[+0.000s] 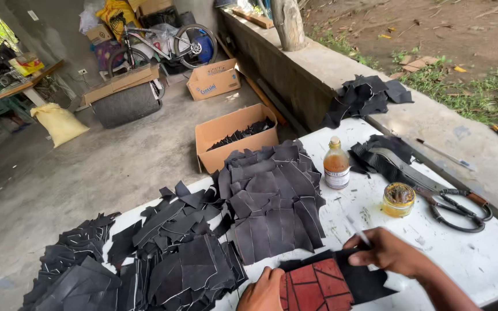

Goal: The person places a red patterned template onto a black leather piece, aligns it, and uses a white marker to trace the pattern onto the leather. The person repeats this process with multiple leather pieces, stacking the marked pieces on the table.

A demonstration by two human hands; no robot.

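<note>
Here, at the bench's near edge, L hand (263,289) presses the red template (317,286) flat on black leather (364,282) while R hand (388,251) grips a pen (357,230); steady pressure keeps the outline true.

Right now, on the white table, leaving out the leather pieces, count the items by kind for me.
Glass bottle of amber liquid: 1
Small open jar: 1
Large shears: 1
Red pattern template: 1
Pen in the right hand: 1
Total: 5

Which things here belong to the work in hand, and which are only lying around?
In use:
left hand
red template
black piece
right hand
white pen

Lying about:
shears
brown bottle
small jar
cardboard box
bicycle
</note>
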